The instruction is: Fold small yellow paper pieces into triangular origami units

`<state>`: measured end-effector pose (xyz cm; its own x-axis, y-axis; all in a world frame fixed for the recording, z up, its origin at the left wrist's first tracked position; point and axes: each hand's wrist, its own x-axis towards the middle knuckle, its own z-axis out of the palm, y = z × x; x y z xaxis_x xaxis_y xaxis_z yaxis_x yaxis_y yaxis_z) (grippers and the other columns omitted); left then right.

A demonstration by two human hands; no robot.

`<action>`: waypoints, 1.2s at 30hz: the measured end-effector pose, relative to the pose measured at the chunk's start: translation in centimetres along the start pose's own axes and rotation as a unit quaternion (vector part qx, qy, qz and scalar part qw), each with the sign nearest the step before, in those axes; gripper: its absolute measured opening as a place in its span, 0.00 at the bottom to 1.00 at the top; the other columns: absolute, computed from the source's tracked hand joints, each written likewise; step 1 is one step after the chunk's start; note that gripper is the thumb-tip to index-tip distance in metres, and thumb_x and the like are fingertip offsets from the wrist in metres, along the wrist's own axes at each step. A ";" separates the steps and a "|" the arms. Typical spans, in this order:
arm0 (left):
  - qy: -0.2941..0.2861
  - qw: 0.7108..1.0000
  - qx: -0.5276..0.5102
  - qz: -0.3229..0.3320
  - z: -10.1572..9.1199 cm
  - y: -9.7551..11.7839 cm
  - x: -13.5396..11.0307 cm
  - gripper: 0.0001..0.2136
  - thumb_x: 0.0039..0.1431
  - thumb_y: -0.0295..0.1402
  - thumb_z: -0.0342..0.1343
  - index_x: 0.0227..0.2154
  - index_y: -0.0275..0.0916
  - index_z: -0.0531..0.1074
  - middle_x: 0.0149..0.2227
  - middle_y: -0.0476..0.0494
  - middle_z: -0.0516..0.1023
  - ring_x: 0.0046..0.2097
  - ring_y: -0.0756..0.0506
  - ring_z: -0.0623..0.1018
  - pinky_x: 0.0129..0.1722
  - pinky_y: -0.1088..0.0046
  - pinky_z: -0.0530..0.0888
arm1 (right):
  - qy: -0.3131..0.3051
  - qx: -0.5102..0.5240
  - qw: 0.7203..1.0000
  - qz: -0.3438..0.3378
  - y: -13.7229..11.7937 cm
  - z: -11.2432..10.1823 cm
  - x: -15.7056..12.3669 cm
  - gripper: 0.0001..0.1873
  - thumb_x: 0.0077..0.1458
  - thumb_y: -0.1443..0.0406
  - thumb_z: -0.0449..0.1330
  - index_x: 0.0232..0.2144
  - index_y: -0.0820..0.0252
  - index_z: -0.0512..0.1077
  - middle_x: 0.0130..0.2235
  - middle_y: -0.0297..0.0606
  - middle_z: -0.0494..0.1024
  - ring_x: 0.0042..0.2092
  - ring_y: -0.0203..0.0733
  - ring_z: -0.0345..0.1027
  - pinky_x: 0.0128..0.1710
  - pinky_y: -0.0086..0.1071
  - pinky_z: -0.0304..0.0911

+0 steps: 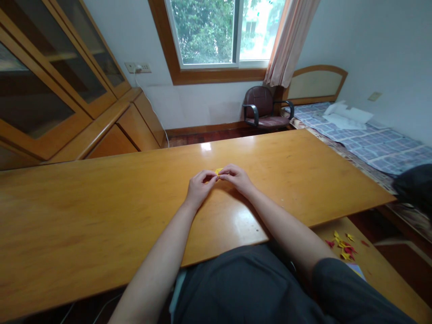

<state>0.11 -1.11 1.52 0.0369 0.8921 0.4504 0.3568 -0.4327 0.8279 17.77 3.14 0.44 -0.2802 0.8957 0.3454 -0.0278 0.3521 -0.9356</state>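
A small piece of yellow paper (219, 171) is pinched between my two hands above the wooden table (101, 216). My left hand (201, 183) grips its left side between thumb and fingertips. From the other side, my right hand (237, 176) holds it with thumb and index finger closed. The fingers cover most of the paper, so its exact shape cannot be made out. Both hands meet near the middle of the table, fingertips almost touching.
Several red and yellow folded paper pieces (346, 246) lie on a lower wooden surface (394, 279) at the right. Beyond the table stand a maroon armchair (265, 108) and a bed (364, 135). A wooden cabinet (101, 121) lines the left wall.
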 end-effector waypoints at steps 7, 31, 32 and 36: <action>0.005 1.000 0.008 0.007 -0.1 0.2 0.0 0.05 0.57 0.36 0.60 0.32 0.41 0.77 0.33 0.45 0.80 0.36 0.46 0.78 0.41 0.69 0.73 | -0.001 0.019 1.000 0.012 -0.4 0.2 -0.1 0.08 0.46 0.59 0.68 0.28 0.57 0.78 0.33 0.36 0.75 0.36 0.38 0.70 0.40 0.33 0.66; 0.025 0.980 -0.167 -0.108 0.6 -0.8 0.1 0.14 0.53 0.42 0.62 0.36 0.37 0.72 0.32 0.45 0.79 0.35 0.46 0.80 0.40 0.68 0.75 | 0.021 -0.021 1.000 -0.011 -0.7 0.3 0.0 0.05 0.50 0.61 0.65 0.28 0.57 0.77 0.32 0.34 0.76 0.37 0.38 0.69 0.42 0.33 0.64; 0.030 0.975 -0.188 -0.118 0.7 -0.9 0.1 0.16 0.51 0.42 0.64 0.37 0.38 0.70 0.32 0.46 0.79 0.34 0.47 0.80 0.39 0.68 0.75 | 0.012 -0.030 0.999 -0.018 -0.7 0.3 0.0 0.05 0.50 0.61 0.65 0.28 0.57 0.77 0.32 0.35 0.76 0.37 0.39 0.69 0.42 0.33 0.64; 0.010 0.965 -0.222 -0.138 0.8 -1.1 0.4 0.19 0.49 0.40 0.65 0.40 0.38 0.67 0.29 0.50 0.77 0.31 0.48 0.79 0.38 0.68 0.75 | -0.009 -0.059 0.997 -0.041 -0.7 0.1 -0.1 0.06 0.52 0.61 0.64 0.28 0.57 0.78 0.33 0.36 0.76 0.38 0.40 0.69 0.42 0.34 0.64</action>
<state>0.44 -0.19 0.50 -0.0227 0.9807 0.1943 -0.0841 -0.1955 0.9771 17.77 2.76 1.05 -0.2987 0.8583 0.4172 0.0608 0.4534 -0.8892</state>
